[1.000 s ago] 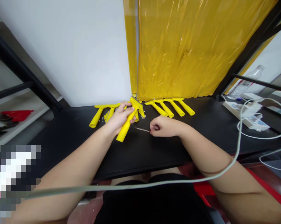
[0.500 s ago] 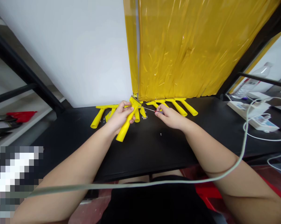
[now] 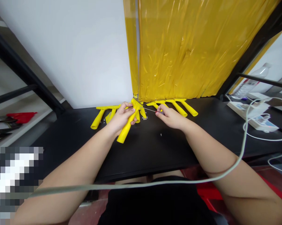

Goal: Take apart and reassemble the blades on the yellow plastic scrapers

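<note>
My left hand (image 3: pixel 123 117) is closed around a yellow T-shaped plastic handle (image 3: pixel 125 129), which looks like a squeegee or scraper handle. Its tube end tilts down toward me, and a thin metal edge shows at its head. In my right hand (image 3: pixel 170 117) is a screwdriver (image 3: pixel 150 109) with a thin metal shaft. The shaft points left, and its tip meets the side of the handle's head. More yellow handles (image 3: pixel 98 118) lie behind my left hand. Others (image 3: pixel 190 107) lie beyond my right hand. A small screw (image 3: pixel 161 135) rests on the black table (image 3: pixel 141 153).
Tiny metal parts (image 3: pixel 145 118) are scattered near the handles. A white cable (image 3: pixel 155 183) loops across in front of me. At the right are white power strips (image 3: pixel 253 115) and a clear plastic bottle (image 3: pixel 253 79). A white panel and yellow sheeting (image 3: pixel 178 50) stand behind the table.
The yellow handle has shifted very slightly right and down in my left hand. The screwdriver stays against its head; my right hand is almost still.
</note>
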A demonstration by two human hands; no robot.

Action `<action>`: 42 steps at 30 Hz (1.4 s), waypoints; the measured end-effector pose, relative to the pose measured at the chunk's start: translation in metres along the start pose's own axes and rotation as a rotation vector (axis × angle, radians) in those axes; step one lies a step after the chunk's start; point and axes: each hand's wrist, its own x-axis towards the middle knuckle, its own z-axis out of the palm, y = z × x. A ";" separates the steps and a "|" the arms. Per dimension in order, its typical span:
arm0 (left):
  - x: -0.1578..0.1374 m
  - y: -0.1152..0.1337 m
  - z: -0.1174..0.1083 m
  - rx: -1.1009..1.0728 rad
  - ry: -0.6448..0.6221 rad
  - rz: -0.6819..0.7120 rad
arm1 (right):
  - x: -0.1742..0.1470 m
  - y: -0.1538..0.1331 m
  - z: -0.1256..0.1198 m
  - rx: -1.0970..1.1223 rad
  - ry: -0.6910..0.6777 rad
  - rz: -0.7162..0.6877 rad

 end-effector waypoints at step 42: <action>-0.003 -0.005 0.001 0.129 -0.120 0.166 | 0.008 0.012 0.006 0.304 -0.068 0.068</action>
